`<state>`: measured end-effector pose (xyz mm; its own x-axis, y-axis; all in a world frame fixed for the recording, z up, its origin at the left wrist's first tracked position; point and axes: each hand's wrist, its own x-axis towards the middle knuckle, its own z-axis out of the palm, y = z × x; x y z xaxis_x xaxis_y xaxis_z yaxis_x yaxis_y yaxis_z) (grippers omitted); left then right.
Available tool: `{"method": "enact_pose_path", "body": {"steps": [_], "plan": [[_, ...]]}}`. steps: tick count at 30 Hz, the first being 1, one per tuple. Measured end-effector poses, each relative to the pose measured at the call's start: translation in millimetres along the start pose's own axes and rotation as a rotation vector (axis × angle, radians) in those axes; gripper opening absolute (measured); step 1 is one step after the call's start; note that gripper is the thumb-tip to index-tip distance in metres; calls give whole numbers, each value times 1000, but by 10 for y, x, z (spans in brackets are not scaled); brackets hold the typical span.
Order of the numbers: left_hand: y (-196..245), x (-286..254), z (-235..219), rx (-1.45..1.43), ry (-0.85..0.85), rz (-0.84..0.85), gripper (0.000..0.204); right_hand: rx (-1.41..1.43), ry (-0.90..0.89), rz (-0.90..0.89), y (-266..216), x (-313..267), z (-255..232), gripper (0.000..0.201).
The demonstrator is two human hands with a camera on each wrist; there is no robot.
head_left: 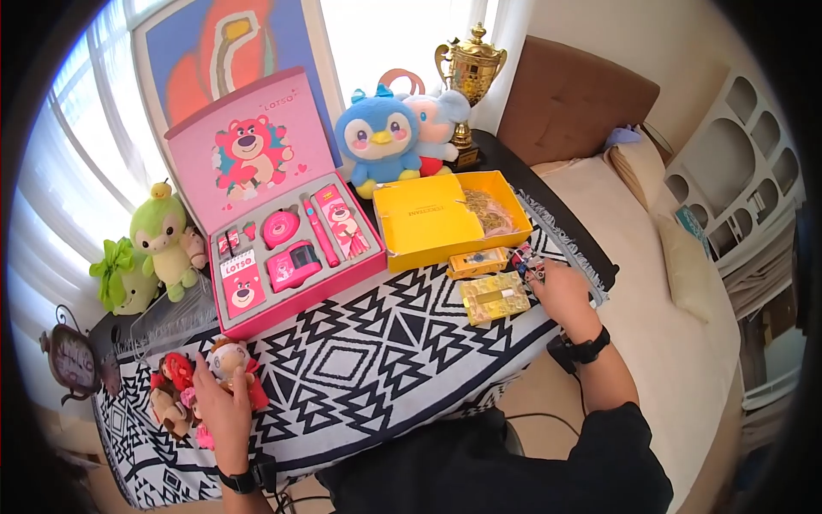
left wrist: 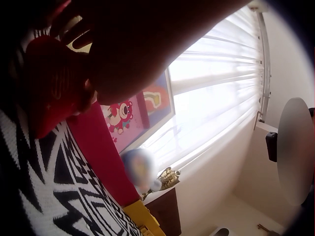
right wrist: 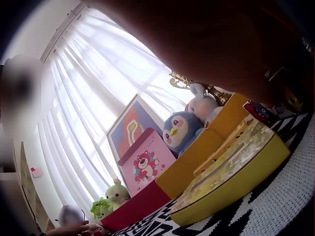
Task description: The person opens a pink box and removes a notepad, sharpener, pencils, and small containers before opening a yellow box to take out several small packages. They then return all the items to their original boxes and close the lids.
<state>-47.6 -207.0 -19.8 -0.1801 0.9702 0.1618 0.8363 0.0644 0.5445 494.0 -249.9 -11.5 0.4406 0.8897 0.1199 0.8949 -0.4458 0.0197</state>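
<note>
My left hand (head_left: 224,411) rests among a cluster of small plush dolls at the near left, its fingers extended. A brown-and-white doll (head_left: 229,360) lies by its fingertips, and a red-haired doll (head_left: 177,370) is on its other side. In the left wrist view the hand is dark, beside a red piece (left wrist: 54,88). At the right, my right hand (head_left: 567,295) curls its fingers at a bunch of small dark, multicoloured trinkets (head_left: 527,261), partly hidden by the fingers. Next to it lie a flat yellow patterned box (head_left: 479,310) and a small orange-yellow box (head_left: 478,262).
An open pink Lotso gift box (head_left: 360,272) stands mid-table, beside an open yellow box (head_left: 454,250) holding shredded filler. Behind are a blue penguin plush (head_left: 377,137), a gold trophy (head_left: 473,73) and a framed picture (head_left: 300,43). Green plush toys (head_left: 163,231) sit at the left.
</note>
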Motion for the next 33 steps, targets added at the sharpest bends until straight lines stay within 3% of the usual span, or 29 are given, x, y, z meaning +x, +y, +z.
{"method": "enact_pose_path", "body": {"steps": [2,3,7,10,12,15,17,22,26,28,33], "plan": [[21,-34,13,219,159,156,74,53,-121,1,18,35,20,42],[47,-57,42,195,183,186,73,89,-98,-19,29,33,14,39],[449,-158,68,129,150,381,70,185,-115,-17,143,11,-181,39],[780,-154,183,19,24,548,60,278,-39,-78,181,23,-417,34],[1119,-67,305,-53,-37,680,45,246,144,-272,138,212,-561,34],[1517,121,609,-26,-81,843,42,213,215,-286,60,626,-570,31],[1781,246,804,9,-58,947,41,111,249,-469,34,915,-468,23],[2191,511,1236,99,-50,1042,40,-37,139,-495,-162,1243,-339,19],[2207,648,1471,228,-72,1101,40,-23,-4,-511,-222,1255,-299,21],[2209,688,1505,252,-121,1088,38,94,-112,-607,-209,1285,-304,35],[2193,717,1545,280,-135,1078,35,118,-245,-586,-261,1337,-267,36]]}}
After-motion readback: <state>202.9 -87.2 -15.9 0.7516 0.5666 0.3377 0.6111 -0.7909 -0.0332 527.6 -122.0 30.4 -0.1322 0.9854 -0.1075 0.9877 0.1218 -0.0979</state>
